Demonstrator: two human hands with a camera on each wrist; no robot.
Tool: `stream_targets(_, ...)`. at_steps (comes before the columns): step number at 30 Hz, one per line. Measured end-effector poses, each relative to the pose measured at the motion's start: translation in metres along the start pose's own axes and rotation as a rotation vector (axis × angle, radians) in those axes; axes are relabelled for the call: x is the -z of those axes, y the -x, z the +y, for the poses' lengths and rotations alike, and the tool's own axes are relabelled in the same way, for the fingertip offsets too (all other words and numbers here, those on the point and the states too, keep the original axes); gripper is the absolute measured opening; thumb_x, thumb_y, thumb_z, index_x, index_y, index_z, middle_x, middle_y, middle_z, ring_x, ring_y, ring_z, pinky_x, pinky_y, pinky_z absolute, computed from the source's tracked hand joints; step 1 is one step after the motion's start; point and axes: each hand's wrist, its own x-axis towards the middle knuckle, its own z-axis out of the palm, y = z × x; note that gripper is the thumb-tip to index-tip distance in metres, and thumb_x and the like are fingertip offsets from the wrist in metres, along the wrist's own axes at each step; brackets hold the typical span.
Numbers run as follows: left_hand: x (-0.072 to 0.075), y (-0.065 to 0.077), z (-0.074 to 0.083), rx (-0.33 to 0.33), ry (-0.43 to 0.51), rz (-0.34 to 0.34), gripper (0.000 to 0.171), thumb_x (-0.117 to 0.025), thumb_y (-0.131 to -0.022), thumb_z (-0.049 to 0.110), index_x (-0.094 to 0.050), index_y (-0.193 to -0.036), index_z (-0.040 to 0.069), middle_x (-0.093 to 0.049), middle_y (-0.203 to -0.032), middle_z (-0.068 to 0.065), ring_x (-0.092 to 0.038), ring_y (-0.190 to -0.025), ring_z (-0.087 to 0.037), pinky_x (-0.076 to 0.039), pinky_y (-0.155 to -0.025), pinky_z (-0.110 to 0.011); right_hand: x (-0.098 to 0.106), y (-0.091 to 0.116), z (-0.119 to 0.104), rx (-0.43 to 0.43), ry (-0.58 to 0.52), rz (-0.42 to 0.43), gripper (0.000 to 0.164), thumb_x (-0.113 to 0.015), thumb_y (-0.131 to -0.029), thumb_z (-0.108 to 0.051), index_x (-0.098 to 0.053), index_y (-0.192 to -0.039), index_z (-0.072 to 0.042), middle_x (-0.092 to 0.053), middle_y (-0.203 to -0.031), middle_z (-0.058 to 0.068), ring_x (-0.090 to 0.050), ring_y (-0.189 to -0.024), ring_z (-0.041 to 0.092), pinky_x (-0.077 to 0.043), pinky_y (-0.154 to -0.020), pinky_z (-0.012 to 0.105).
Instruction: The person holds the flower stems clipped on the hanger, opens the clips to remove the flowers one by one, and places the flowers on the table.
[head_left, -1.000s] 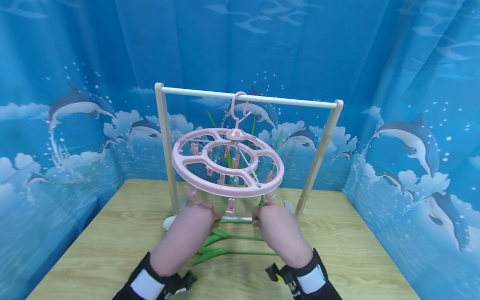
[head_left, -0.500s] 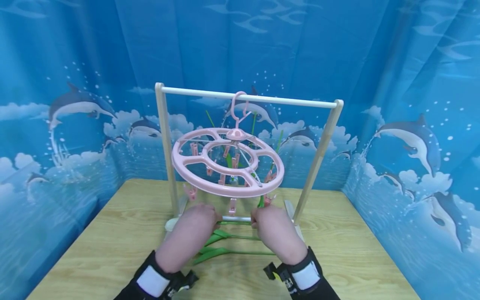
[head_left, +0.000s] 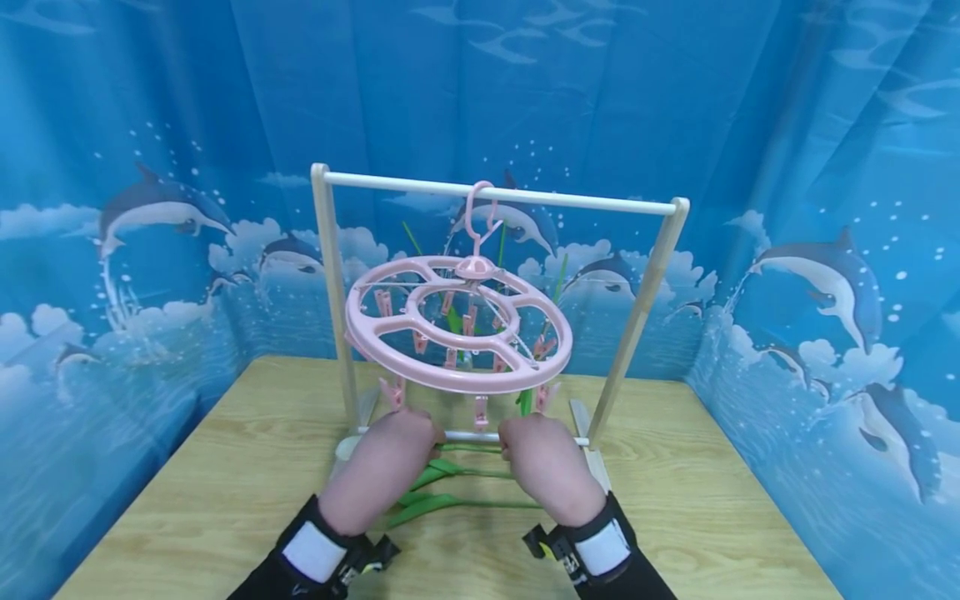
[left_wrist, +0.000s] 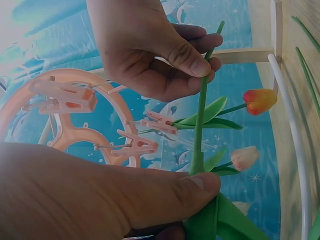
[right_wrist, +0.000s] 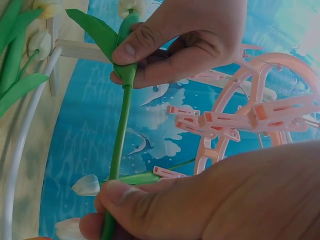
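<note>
In the head view my left hand [head_left: 399,440] and right hand [head_left: 538,454] are side by side below the front of a pink round clip hanger [head_left: 480,383]. Between them they hold an artificial tulip by its green stem [right_wrist: 122,135]. My left thumb and fingers pinch it at the base of the leaves [left_wrist: 240,222]; the right hand pinches the stem towards its bare end. Its white bloom [right_wrist: 131,7] lies beyond the left hand. Clips on the hanger grip other tulips, among them an orange-red one [left_wrist: 260,101] and a pale pink one [left_wrist: 245,158], blooms downward.
The hanger hooks over the white top bar [head_left: 405,185] of a wooden stand [head_left: 637,308]. Beneath my hands more tulips [head_left: 427,507] lie on the wood-grain table [head_left: 720,508]. A blue dolphin-print curtain [head_left: 600,100] closes off the back and sides.
The hanger has turned a little, its front clips shifting right. Both hands have moved slightly, the left to the right and the right forearm to the left, still holding the tulip.
</note>
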Motion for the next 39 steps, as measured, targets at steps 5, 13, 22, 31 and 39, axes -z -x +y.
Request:
stream_targets(5, -0.002, -0.002, -0.001, 0.026, 0.059, -0.03, 0.012, -0.086, -0.094, 0.02, -0.082, -0.083, 0.02, -0.073, -0.075, 0.007, -0.06, -0.065, -0.004, -0.055, -0.062, -0.022, 0.0, 0.0, -0.001, -0.002, -0.011, -0.03, 0.019, -0.075, -0.1, -0.012, -0.071, -0.081, -0.015, -0.062, -0.067, -0.01, -0.05, -0.056, 0.007, -0.042, -0.052, 0.022)
stream_targets(13, -0.005, 0.001, -0.003, 0.07, 0.224, -0.073, 0.009, -0.083, -0.095, 0.014, -0.082, -0.086, 0.017, -0.069, -0.073, 0.009, -0.054, -0.062, -0.005, -0.048, -0.055, -0.021, -0.005, 0.001, 0.0, 0.034, 0.006, 0.005, 0.011, -0.08, -0.095, -0.011, -0.075, -0.085, -0.014, -0.069, -0.071, -0.007, -0.052, -0.058, 0.004, -0.046, -0.055, 0.02)
stream_targets(22, -0.008, 0.001, -0.003, 0.073, 0.238, -0.081, 0.005, -0.082, -0.096, 0.013, -0.083, -0.092, 0.015, -0.075, -0.079, 0.005, -0.06, -0.065, -0.005, -0.054, -0.057, -0.021, -0.01, 0.0, 0.002, 0.05, 0.033, 0.019, 0.005, -0.076, -0.099, -0.009, -0.077, -0.095, -0.011, -0.067, -0.071, -0.007, -0.049, -0.056, 0.003, -0.043, -0.053, 0.018)
stream_targets(31, -0.019, -0.001, -0.006, 0.053, 0.28, -0.076, 0.01, -0.082, -0.096, 0.011, -0.081, -0.087, 0.016, -0.073, -0.076, 0.007, -0.059, -0.065, -0.005, -0.055, -0.06, -0.023, -0.019, -0.001, 0.007, 0.15, 0.114, 0.099, 0.008, -0.077, -0.097, -0.006, -0.078, -0.105, -0.008, -0.063, -0.069, -0.005, -0.047, -0.056, 0.004, -0.041, -0.052, 0.018)
stream_targets(39, -0.022, -0.002, -0.007, 0.125, 0.425, -0.123, 0.022, -0.07, -0.104, 0.013, -0.08, -0.085, 0.014, -0.065, -0.069, 0.006, -0.057, -0.06, -0.012, -0.051, -0.054, -0.027, -0.024, -0.002, 0.01, 0.225, 0.116, 0.13, 0.018, -0.075, -0.097, -0.004, -0.067, -0.083, -0.012, -0.058, -0.065, -0.006, -0.041, -0.054, 0.003, -0.036, -0.048, 0.017)
